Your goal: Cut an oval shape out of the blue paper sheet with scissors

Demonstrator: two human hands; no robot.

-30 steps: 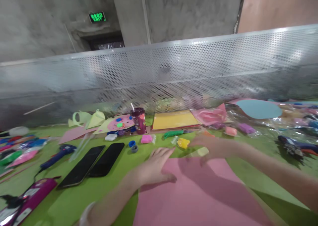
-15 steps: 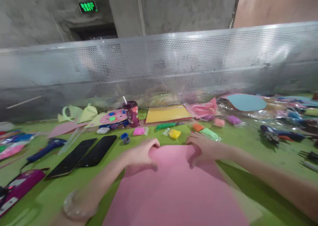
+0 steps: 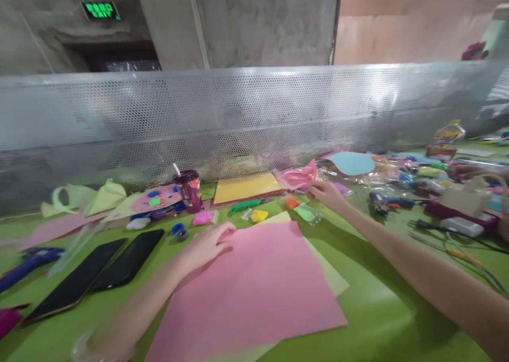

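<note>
A large pink paper sheet (image 3: 254,288) lies on the green table (image 3: 382,309), over a pale yellow sheet (image 3: 330,274). My left hand (image 3: 207,244) rests flat on the pink sheet's far left corner, fingers stretched out. My right hand (image 3: 326,193) reaches far across the table toward a crumpled pink bag (image 3: 297,176) and small clay packets, a green one (image 3: 306,212) and an orange one (image 3: 292,203) just below it. Its fingers are partly curled and I see nothing in them.
Two black phones (image 3: 99,269) lie at the left beside a blue glue gun (image 3: 27,261). A dark red cup with a straw (image 3: 191,191), yellow paper (image 3: 244,187), a green cutter (image 3: 244,206) and clay pieces line the perforated metal barrier (image 3: 254,118). Tools, cables and packets crowd the right.
My right hand has left the pink sheet's far edge and reached forward to the right, toward the pink bag. My left hand has flattened on the sheet. The view has swung right.
</note>
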